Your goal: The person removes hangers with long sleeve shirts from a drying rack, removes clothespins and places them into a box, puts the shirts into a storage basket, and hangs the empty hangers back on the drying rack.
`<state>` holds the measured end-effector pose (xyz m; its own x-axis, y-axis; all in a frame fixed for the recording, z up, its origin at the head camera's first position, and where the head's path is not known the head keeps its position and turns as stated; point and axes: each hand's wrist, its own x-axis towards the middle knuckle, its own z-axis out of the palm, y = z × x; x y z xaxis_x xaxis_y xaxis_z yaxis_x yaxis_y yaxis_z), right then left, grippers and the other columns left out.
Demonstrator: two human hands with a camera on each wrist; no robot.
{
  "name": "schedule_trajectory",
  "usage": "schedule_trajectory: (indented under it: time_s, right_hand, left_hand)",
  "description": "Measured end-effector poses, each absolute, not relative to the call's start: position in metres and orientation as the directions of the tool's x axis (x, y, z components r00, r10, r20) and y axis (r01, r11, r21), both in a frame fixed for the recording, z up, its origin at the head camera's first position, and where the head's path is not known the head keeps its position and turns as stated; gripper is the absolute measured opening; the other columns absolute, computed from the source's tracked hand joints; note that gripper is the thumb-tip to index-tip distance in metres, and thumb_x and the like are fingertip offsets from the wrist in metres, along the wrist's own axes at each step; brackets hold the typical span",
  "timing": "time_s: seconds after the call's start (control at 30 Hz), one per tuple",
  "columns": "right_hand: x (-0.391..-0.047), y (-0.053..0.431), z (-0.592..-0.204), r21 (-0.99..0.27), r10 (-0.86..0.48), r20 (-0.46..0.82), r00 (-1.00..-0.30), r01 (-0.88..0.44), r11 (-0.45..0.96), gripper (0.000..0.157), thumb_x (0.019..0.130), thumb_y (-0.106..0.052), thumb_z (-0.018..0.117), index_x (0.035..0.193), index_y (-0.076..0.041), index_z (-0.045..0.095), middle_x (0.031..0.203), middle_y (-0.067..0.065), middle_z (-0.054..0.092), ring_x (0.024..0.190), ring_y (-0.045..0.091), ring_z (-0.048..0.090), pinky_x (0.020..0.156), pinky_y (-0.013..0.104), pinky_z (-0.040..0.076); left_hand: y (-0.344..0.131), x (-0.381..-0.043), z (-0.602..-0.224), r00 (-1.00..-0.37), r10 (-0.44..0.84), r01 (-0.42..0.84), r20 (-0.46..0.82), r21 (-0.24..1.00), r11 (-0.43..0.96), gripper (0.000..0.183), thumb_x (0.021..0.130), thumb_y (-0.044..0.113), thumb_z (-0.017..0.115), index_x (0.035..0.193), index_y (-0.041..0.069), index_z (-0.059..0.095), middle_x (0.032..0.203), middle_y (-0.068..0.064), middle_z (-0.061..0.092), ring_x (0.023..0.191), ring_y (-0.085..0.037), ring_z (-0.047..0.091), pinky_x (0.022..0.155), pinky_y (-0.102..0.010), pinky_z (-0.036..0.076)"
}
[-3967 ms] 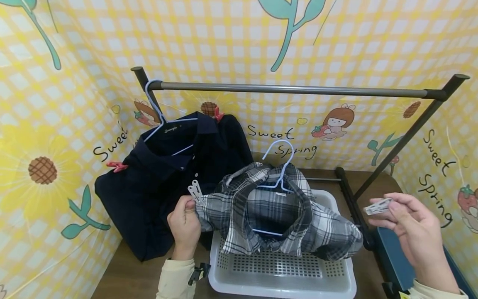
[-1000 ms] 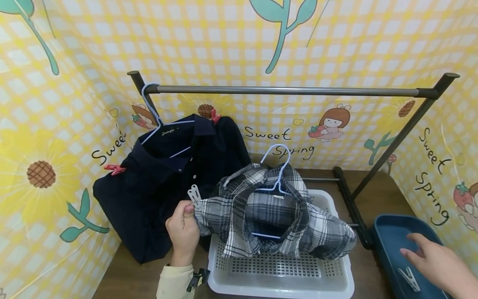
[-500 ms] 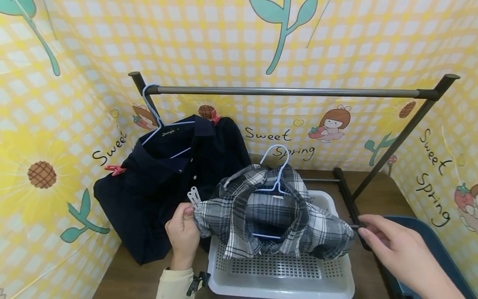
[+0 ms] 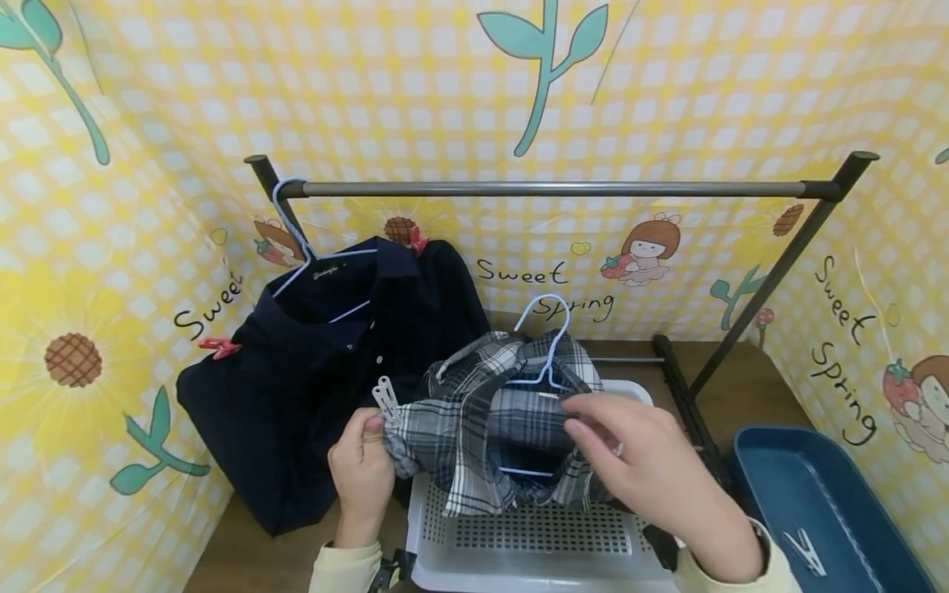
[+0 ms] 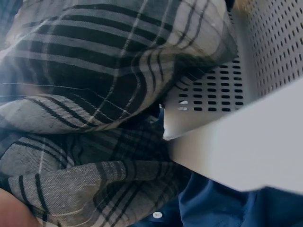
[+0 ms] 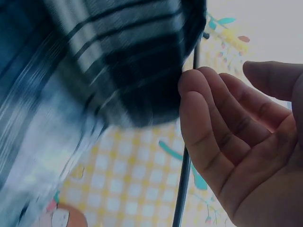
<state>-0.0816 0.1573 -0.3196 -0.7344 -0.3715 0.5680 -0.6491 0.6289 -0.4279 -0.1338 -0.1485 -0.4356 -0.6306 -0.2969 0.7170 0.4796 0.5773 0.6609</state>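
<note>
A grey plaid shirt (image 4: pixel 437 428) lies on a pale blue hanger (image 4: pixel 568 317) over the white perforated basket (image 4: pixel 511 568). My left hand (image 4: pixel 362 469) pinches the shirt at its left shoulder, just below a white clothespin (image 4: pixel 385 397) standing up there. Over the shirt's right half reaches my right hand (image 4: pixel 656 465), its fingertips near the collar. In the right wrist view the fingers (image 6: pixel 196 116) are loosely bent and the thumb (image 6: pixel 272 78) stands apart, with nothing between them. This hand covers the shirt's right shoulder in the head view.
A navy shirt (image 4: pixel 326 428) hangs on the left end of the rack's bar (image 4: pixel 549 189), with red clothespins (image 4: pixel 220 348) on its shoulders. At right, a blue tray (image 4: pixel 853 486) contains a white clothespin (image 4: pixel 805 552). A rack post (image 4: pixel 774 284) rises behind the tray.
My right hand held a clothespin four seconds ago, then was over the tray without it. It has since moved left over the plaid shirt. The left hand keeps its grip.
</note>
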Motion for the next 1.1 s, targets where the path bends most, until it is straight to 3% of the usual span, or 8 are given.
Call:
schedule_trajectory:
  time_s: [0.27,0.4,0.57,0.77,0.87,1.0,1.1]
  right_hand:
    - [-0.089,0.126,-0.312,-0.48,-0.401,0.553,-0.73,-0.673,0.563,0.017,0.091,-0.015,0.063,0.107,-0.014,0.067,0.09,-0.01,0.061,0.067,0.0,0.05,0.059,0.021,0.047]
    - [-0.094,0.101,-0.309,-0.411,-0.452,0.593,-0.666,-0.733,0.542,0.025,0.09,-0.017,0.063,0.113,-0.009,0.064,0.09,-0.007,0.061,0.07,0.002,0.051,0.063,0.02,0.046]
    - [-0.095,0.067,-0.305,-0.326,-0.474,0.597,-0.648,-0.735,0.594,0.038,0.091,-0.023,0.062,0.126,-0.01,0.058,0.099,-0.002,0.061,0.082,0.008,0.053,0.07,0.026,0.047]
    - [-0.101,0.039,-0.305,-0.131,-0.426,0.67,-0.608,-0.662,0.738,0.029,0.088,-0.02,0.063,0.114,-0.007,0.065,0.097,0.004,0.064,0.083,0.021,0.051,0.068,0.033,0.042]
    - [-0.101,0.031,-0.305,-0.091,-0.419,0.636,-0.648,-0.602,0.793,0.033,0.087,-0.023,0.064,0.116,-0.007,0.064,0.1,0.004,0.064,0.087,0.023,0.053,0.074,0.037,0.042]
    - [-0.099,0.019,-0.305,-0.019,-0.422,0.567,-0.707,-0.524,0.851,0.045,0.088,-0.03,0.063,0.126,-0.006,0.058,0.106,0.007,0.064,0.097,0.027,0.053,0.095,0.051,0.034]
    - [-0.102,0.011,-0.304,-0.052,-0.463,0.495,-0.735,-0.557,0.829,0.055,0.09,-0.032,0.062,0.134,-0.002,0.049,0.117,0.01,0.061,0.106,0.027,0.054,0.1,0.05,0.033]
  left_hand:
    - [-0.152,-0.128,-0.429,-0.751,-0.251,0.437,0.61,0.745,0.503,0.016,0.092,0.0,0.055,0.08,0.006,0.062,0.067,-0.001,0.051,0.062,-0.011,0.046,0.057,-0.021,0.037]
    - [-0.154,-0.127,-0.428,-0.757,-0.249,0.44,0.604,0.753,0.49,0.017,0.093,-0.002,0.054,0.079,0.004,0.061,0.065,-0.002,0.049,0.061,-0.01,0.045,0.056,-0.021,0.036]
    - [-0.155,-0.125,-0.426,-0.769,-0.223,0.461,0.599,0.761,0.457,0.018,0.094,0.0,0.053,0.079,0.005,0.061,0.064,-0.001,0.045,0.06,-0.011,0.044,0.056,-0.022,0.036]
    - [-0.148,-0.116,-0.412,-0.775,-0.197,0.471,0.6,0.758,0.451,0.018,0.093,-0.005,0.051,0.078,0.002,0.059,0.064,-0.004,0.047,0.06,-0.011,0.044,0.057,-0.022,0.036]
    - [-0.141,-0.11,-0.401,-0.774,-0.186,0.479,0.605,0.752,0.452,0.018,0.092,-0.009,0.051,0.077,-0.001,0.058,0.063,-0.008,0.048,0.06,-0.012,0.044,0.056,-0.022,0.036]
    - [-0.136,-0.104,-0.392,-0.782,-0.189,0.462,0.593,0.757,0.462,0.018,0.091,-0.01,0.051,0.076,-0.002,0.058,0.062,-0.009,0.047,0.058,-0.012,0.044,0.054,-0.021,0.036]
    - [-0.135,-0.102,-0.391,-0.785,-0.174,0.471,0.594,0.755,0.456,0.019,0.091,-0.01,0.051,0.076,-0.001,0.058,0.064,-0.009,0.05,0.057,-0.015,0.046,0.055,-0.021,0.037]
